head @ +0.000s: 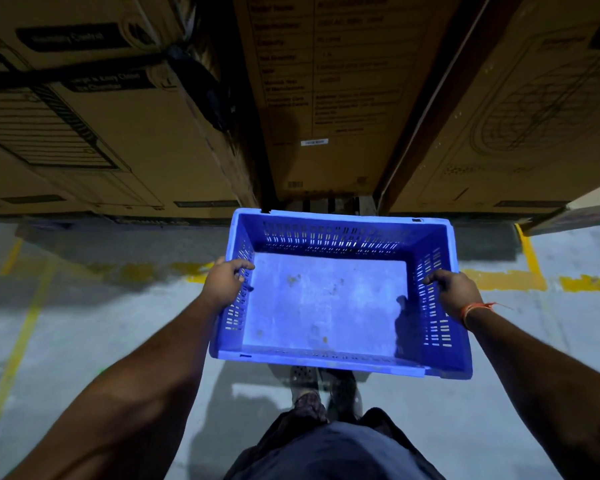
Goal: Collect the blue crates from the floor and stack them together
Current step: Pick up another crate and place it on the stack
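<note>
Head view: blue crate held above the floor at centre, left hand curled over its 9 o'clock wall, right hand over the 3 o'clock wall. Risk: fingertip-only rim grips could slip and tilt the crate; cardboard boxes close at 12 o'clock could snag it.

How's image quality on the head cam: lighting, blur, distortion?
Head view: dim overall, cardboard boxes dark with soft, unreadable print; blue crate brightly lit, its floor washed pale; wide-angle bending at the edges; both hands gripping the crate walls fairly sharp; the crate's shadow falls on the concrete floor.
</note>
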Motion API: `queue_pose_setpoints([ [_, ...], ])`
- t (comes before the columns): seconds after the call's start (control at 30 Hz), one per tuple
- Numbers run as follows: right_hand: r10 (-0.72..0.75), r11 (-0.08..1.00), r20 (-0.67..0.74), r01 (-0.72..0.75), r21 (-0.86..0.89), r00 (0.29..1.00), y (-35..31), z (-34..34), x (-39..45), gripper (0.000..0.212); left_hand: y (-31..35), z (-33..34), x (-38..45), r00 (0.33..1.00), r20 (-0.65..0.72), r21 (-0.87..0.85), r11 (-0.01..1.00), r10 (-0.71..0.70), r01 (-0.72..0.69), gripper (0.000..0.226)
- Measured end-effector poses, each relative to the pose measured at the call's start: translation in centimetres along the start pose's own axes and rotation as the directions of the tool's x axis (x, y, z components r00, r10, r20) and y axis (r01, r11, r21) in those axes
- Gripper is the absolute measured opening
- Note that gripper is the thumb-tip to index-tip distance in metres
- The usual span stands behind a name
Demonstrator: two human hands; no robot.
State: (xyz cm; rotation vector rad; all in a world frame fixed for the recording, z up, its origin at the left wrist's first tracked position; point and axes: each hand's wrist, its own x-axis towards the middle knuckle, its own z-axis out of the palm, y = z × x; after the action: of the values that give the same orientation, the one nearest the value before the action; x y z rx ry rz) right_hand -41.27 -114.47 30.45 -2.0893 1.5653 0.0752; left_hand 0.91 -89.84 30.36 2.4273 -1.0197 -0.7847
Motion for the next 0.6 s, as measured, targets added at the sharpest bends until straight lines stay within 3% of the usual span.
queue_pose_setpoints([
  [0.43,-0.033,0.999,0.001,0.033,0.03,0.999,0.0,-0.5,-0.3,0.039,-0.2,-0.5,-1.0,0.99,0.032,0.074,0.988,0.136,-0.139,0.043],
  [0.6,-0.088,0.989,-0.174,0.107,0.104,0.981,0.0,-0.1,-3.3,0.039,-1.4,0.1,-3.0,0.987,0.01,0.069,0.984,0.161,-0.162,0.04],
])
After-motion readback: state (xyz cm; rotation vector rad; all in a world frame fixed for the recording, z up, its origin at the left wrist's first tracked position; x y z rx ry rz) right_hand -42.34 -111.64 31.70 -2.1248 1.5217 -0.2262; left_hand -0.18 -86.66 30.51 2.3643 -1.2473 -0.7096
